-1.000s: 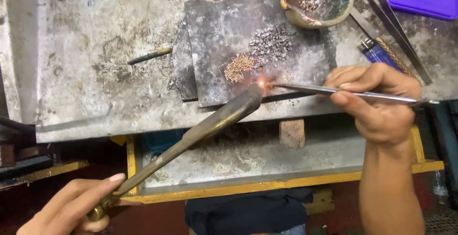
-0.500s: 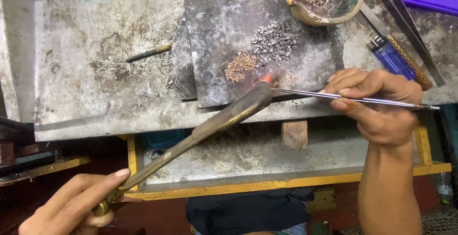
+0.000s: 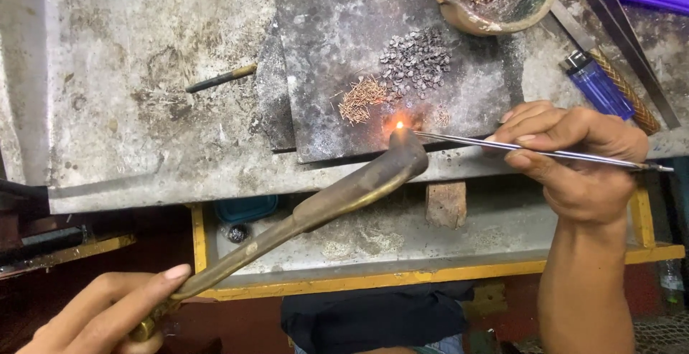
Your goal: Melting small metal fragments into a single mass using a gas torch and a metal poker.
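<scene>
— Two hands at work, and only the one view from above to judge by. The left hand (image 3: 108, 311) sits low at the bottom edge, fingers wrapped closed around the handle end of a long brass torch (image 3: 316, 207). The torch runs up and to the right, its bent nozzle just over the near edge of a dark soldering slab (image 3: 337, 31).

— And the flame?

— Small, orange, right at the nozzle tip (image 3: 399, 126), touching the slab's near edge. The right hand (image 3: 574, 160) comes in from the other side with thumb and fingers pinched together on slim steel tweezers (image 3: 531, 151). Their points reach to just beside the flame. Whether they nip anything there I cannot tell — it is too small and the glow covers it.

— How far along would you say?

— Early to middling, by my guess. A heap of small grey metal bits (image 3: 416, 56) lies on the slab, with a little bundle of copper-coloured wire pieces (image 3: 361, 100) just beside it, and both look largely untouched. A few tiny bits are scattered near the flame and along the bench edge. So heating is under way on one small piece, and most of the stock seems left to do.

— Anything else about?

— A clay bowl (image 3: 459, 16) with scraps at the slab's far corner, a blue lighter (image 3: 596, 81) to the right, and a dark stick (image 3: 219, 77) lying on the scarred grey bench (image 3: 108, 74), well apart to the left.
</scene>
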